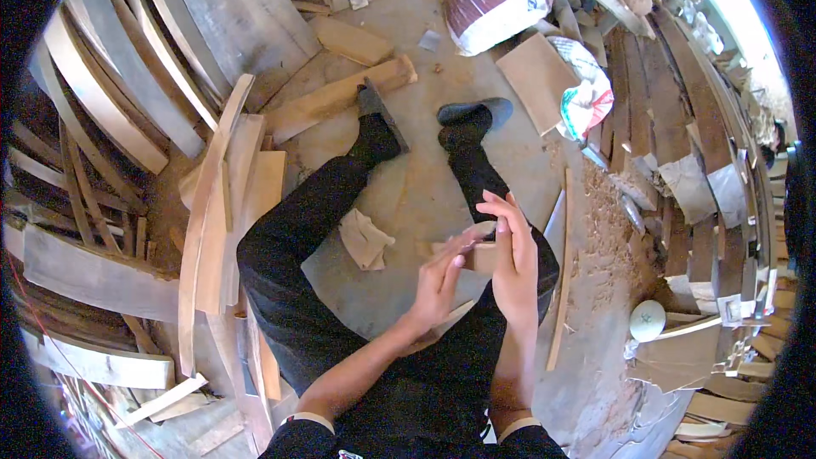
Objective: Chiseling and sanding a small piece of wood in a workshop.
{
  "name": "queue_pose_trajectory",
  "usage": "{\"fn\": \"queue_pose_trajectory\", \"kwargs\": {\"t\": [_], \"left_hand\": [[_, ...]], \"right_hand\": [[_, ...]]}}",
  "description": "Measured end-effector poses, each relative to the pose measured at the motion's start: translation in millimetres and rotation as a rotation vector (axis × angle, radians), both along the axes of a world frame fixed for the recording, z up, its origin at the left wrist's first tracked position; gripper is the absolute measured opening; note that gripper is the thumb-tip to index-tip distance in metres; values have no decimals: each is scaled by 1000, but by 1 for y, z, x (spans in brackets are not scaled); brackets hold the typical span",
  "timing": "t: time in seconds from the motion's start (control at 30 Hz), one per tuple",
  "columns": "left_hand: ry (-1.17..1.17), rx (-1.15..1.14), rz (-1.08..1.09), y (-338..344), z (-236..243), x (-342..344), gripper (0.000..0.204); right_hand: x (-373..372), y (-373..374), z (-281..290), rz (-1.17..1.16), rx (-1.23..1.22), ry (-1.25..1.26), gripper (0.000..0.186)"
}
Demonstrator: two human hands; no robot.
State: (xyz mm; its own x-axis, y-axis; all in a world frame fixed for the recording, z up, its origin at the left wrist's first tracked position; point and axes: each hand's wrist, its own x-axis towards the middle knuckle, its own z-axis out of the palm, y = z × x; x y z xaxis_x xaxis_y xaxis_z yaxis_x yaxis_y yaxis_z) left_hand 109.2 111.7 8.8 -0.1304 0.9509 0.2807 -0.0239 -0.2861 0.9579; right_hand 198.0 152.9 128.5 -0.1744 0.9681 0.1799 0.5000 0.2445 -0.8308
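Note:
My left hand point(440, 283) is raised over my lap, its fingers stretched toward my right hand and a little blurred. My right hand point(513, 257) stands upright beside it, fingers extended and palm turned inward. The two hands face each other nearly palm to palm, and I make out nothing gripped in either. Behind them a light wooden piece point(483, 258) shows at my right thigh, partly hidden by the fingers. A crumpled tan sheet point(365, 239) lies on the floor between my legs.
Curved planks point(206, 229) lean at my left, near a thick wooden block point(340, 100) by my foot. Ahead stand a white-and-brown sack point(501, 2) and a cardboard piece point(537, 81). A thin wood strip point(561, 272) and stacked boards point(650, 93) lie at the right.

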Motion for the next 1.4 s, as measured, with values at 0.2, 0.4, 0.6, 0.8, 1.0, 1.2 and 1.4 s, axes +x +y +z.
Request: {"fn": "queue_pose_trajectory", "kwargs": {"t": [0.2,0.4,0.6,0.8,1.0,1.2,1.4], "left_hand": [[81,-278,109,10,-114,-8,41],[206,-441,46,10,-115,-5,37],[174,-349,139,5,-112,-2,42],[-14,-396,-82,-21,-8,6,37],[-198,-462,-242,-15,-16,4,43],[-102,-277,-217,-13,-17,6,47],[-147,-56,-365,-21,50,14,46]], "right_hand": [[5,1,-7,80,-117,316,28],[6,-4,-17,59,-41,406,30],[-4,-5,-21,40,-66,569,27],[-16,-14,0,-280,-140,750,33],[-1,-14,-20,-231,134,467,33],[1,-14,-27,-206,147,520,31],[15,-11,-19,-333,68,505,38]]}}
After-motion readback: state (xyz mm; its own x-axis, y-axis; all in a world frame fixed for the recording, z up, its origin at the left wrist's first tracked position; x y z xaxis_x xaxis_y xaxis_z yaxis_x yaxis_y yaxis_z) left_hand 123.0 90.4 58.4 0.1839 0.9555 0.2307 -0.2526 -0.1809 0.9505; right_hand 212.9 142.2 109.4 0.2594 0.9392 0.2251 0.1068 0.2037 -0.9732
